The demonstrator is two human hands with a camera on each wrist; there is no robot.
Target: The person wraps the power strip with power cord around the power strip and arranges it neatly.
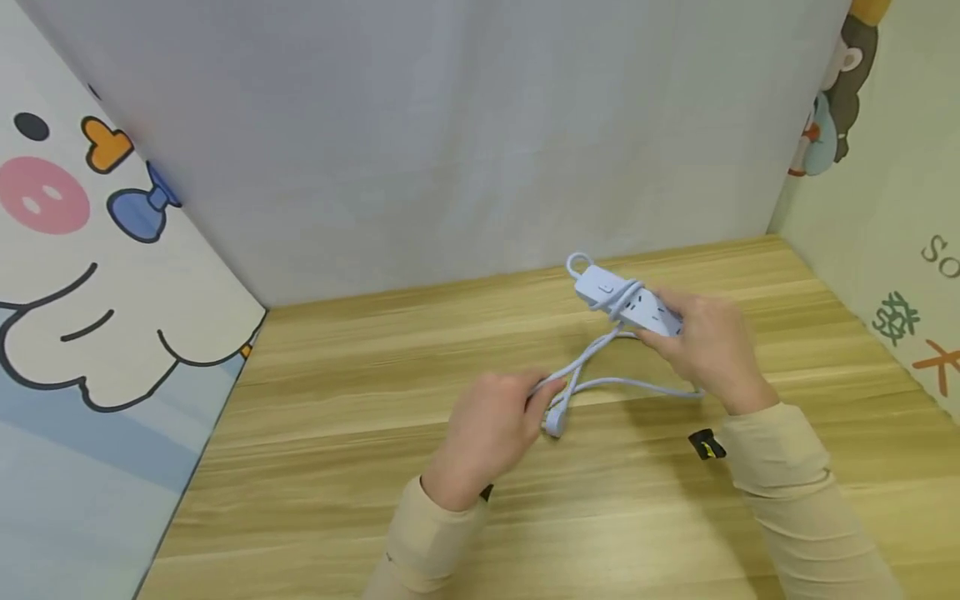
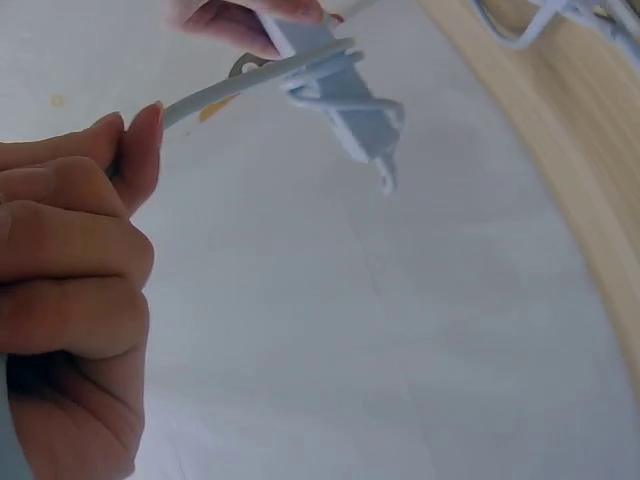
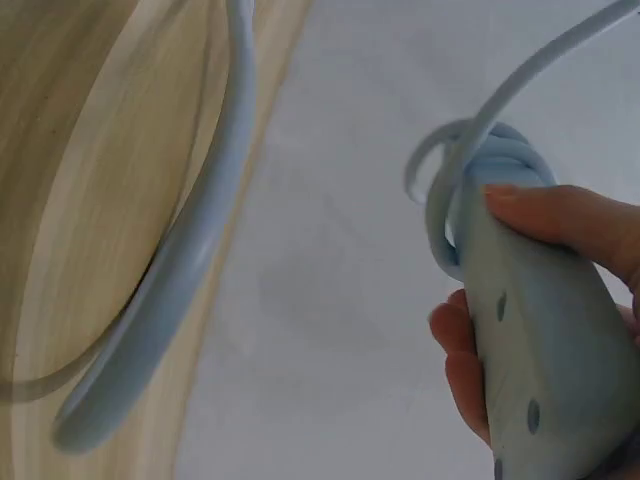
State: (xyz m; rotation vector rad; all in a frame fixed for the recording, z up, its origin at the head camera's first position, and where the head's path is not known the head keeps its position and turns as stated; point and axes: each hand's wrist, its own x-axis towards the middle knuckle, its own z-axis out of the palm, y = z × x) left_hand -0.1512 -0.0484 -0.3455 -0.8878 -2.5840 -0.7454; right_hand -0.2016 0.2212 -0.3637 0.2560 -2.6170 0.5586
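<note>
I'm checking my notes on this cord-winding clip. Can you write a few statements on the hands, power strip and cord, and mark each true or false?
1. The right hand holds the power strip above the table. True.
2. The left hand lies flat and empty on the table. False: its fingers pinch the cord.
3. The cord is wound around the strip. True: a few turns cross its body.
4. The strip is black. False: it is pale, whitish blue.
5. The cord runs from the strip to the left hand. True.
</note>
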